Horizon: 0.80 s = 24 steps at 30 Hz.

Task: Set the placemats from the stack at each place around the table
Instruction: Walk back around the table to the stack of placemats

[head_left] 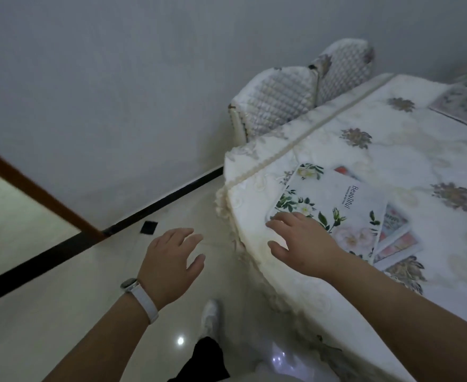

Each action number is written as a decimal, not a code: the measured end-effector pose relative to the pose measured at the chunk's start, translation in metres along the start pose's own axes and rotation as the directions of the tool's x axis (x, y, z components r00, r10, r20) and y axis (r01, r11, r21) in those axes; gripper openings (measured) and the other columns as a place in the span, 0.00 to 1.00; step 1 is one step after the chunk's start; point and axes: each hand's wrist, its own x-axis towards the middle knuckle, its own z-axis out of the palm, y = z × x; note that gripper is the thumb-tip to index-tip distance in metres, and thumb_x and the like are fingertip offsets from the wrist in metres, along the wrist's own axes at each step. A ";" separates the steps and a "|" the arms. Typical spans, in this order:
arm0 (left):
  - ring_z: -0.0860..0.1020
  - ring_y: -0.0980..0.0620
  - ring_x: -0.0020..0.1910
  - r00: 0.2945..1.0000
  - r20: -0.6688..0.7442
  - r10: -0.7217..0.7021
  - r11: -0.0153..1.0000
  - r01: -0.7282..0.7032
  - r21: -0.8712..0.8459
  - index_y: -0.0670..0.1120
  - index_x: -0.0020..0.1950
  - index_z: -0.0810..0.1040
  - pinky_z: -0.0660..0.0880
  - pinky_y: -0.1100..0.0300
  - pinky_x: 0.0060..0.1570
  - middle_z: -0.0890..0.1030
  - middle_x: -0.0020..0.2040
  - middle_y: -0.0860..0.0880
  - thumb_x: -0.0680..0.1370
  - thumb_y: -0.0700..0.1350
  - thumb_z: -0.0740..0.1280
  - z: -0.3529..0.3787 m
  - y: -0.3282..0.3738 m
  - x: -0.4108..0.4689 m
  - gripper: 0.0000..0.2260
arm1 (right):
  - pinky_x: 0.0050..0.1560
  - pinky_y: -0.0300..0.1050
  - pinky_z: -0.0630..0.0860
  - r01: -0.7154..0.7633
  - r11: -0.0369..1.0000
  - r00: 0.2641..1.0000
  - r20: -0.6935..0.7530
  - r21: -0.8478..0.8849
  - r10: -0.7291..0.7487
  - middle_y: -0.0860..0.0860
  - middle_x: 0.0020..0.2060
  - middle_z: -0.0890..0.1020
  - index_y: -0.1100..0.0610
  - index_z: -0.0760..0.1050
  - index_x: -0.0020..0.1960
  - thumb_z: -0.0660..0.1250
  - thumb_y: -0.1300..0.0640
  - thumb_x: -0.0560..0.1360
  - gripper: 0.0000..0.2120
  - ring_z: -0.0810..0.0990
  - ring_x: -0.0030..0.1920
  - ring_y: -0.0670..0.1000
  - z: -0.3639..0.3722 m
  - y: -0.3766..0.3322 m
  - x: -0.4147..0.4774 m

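A stack of placemats (334,197) lies near the corner of the table (392,166); the top one is white with green leaves, flowers and the word "Beautiful". Pink-edged mats (400,241) stick out from under it on the right. My right hand (301,241) reaches over the table's edge with straight fingers, its fingertips on the near-left corner of the top mat. My left hand (171,260), with a white watch on the wrist, hovers open over the floor left of the table, holding nothing. Another placemat (463,106) lies flat at the far right of the table.
The table wears a white flowered cloth with a lace fringe. Two quilted white chairs (290,97) stand against the grey wall behind it. The glossy tiled floor (75,312) has a black skirting strip; my shoe (210,315) is below.
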 end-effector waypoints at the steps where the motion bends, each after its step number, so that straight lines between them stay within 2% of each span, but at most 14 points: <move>1: 0.79 0.45 0.54 0.999 0.008 0.040 0.999 -0.039 -0.021 0.48 0.57 0.81 0.75 0.49 0.50 0.81 0.55 0.47 0.73 0.55 0.61 0.002 -0.007 0.019 0.19 | 0.57 0.54 0.74 -0.040 0.999 0.999 -0.010 0.005 0.040 0.51 0.63 0.77 0.52 0.73 0.66 0.50 0.39 0.74 0.29 0.75 0.60 0.56 -0.002 0.002 0.008; 6: 0.78 0.46 0.54 0.969 0.057 0.241 0.966 -0.234 -0.111 0.49 0.57 0.80 0.75 0.50 0.51 0.80 0.56 0.49 0.72 0.55 0.62 0.010 -0.036 0.099 0.18 | 0.59 0.51 0.73 -0.231 0.973 0.971 -0.063 0.012 0.231 0.48 0.63 0.76 0.50 0.73 0.66 0.51 0.40 0.74 0.26 0.74 0.62 0.53 -0.014 0.000 0.041; 10: 0.77 0.48 0.56 0.917 0.105 0.384 0.916 -0.364 -0.168 0.51 0.59 0.80 0.73 0.51 0.54 0.80 0.58 0.50 0.73 0.55 0.61 0.022 -0.053 0.151 0.19 | 0.58 0.53 0.74 -0.379 0.925 0.922 -0.076 0.023 0.379 0.50 0.63 0.77 0.50 0.74 0.66 0.56 0.41 0.75 0.24 0.75 0.61 0.55 -0.022 0.001 0.052; 14: 0.77 0.47 0.57 0.842 0.106 0.528 0.839 -0.499 -0.216 0.51 0.58 0.80 0.73 0.51 0.53 0.80 0.59 0.50 0.72 0.55 0.61 0.038 -0.042 0.192 0.18 | 0.59 0.52 0.74 -0.537 0.843 0.838 -0.099 0.029 0.537 0.49 0.65 0.75 0.49 0.72 0.68 0.60 0.42 0.77 0.22 0.73 0.63 0.53 -0.026 0.006 0.037; 24: 0.77 0.46 0.59 0.641 0.168 0.749 0.662 -0.707 -0.249 0.50 0.60 0.79 0.73 0.47 0.54 0.80 0.59 0.48 0.73 0.56 0.59 0.073 0.029 0.252 0.20 | 0.57 0.52 0.74 -0.767 0.628 0.623 -0.085 0.132 0.778 0.49 0.64 0.76 0.50 0.73 0.67 0.56 0.42 0.76 0.23 0.74 0.62 0.54 0.001 0.012 -0.016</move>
